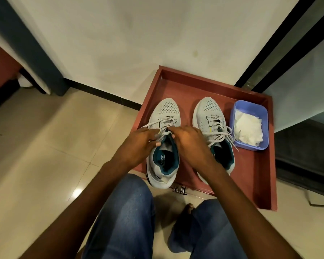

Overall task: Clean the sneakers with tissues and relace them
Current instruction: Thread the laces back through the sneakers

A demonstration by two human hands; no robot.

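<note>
Grey mesh with a teal lining: the left-hand sneaker (164, 144) stands in a reddish-brown tray (254, 176) on the tiled floor, directly ahead of the crouching person. Its long axis runs away from the person, toe toward the wall and heel toward the knees. The lace (158, 123) crosses the eyelets, with one loose end trailing off to the left of this sneaker.

Both hands meet over its tongue, at the top of the lacing. The left hand (140, 144) has fingers curled, pinching lace at the near left edge of the opening. The right hand (188, 141) arches over from the other side, its fingers bent down on the lace; the exact pinch is hidden beneath the knuckles. Neither hand is nearer; they work level.

To the right of this sneaker stands its pair (212, 128), laces loose. Further right sits a purple tub (234, 116) of white tissues (248, 128), well apart from both hands.
</note>
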